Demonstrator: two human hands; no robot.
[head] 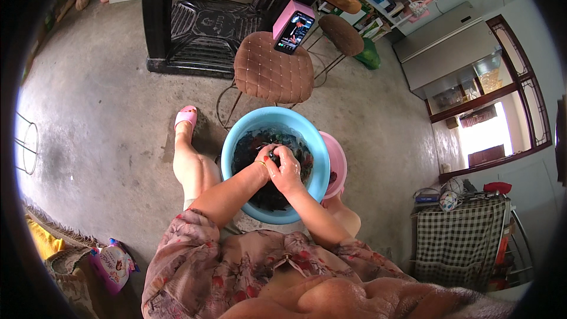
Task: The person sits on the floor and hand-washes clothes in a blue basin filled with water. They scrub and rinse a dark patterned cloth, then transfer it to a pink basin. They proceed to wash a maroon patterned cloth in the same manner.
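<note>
A light blue plastic basin (319, 181) stands on the floor before me, holding water and dark wet cloth (248, 155) with red and green patches. My left hand (266, 157) and my right hand (285, 170) meet over the middle of the basin, wet, with curled fingers. Between them is a bit of something dark, mostly hidden by the fingers; it looks like part of the cloth. A pink basin (340, 164) sits against the blue one's right side, with a small dark red thing (333, 177) inside.
Beyond the basin stands a brown quilted stool (270, 71) bearing a phone (294, 33) leaned on a pink box (290, 13). A second stool (341, 35) and a black metal frame (155, 22) are behind. A checked cloth (456, 239) covers something at the right.
</note>
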